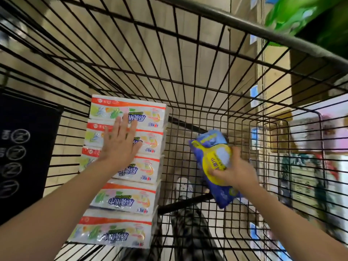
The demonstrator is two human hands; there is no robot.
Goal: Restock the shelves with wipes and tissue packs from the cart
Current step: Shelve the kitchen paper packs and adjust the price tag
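Resting flat on tissue packs (124, 172): left hand (120, 143), fingers straight. Right hand (232, 169) grips wipes (216, 162), seemingly inside cart (207, 102).

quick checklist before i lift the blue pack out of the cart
1. Right hand grips the wipes pack, fingers curled over its yellow label: ok.
2. Pack is level in the grip: not ok, it hangs tilted, far end up.
3. Pack's lower end is free of the cart wires: cannot tell.
4. Left hand rests flat on the tissue packs: ok.
5. Tissue packs sit in one even row along the cart's left side: ok.
6. Room on the shelf: cannot tell, too blurred.
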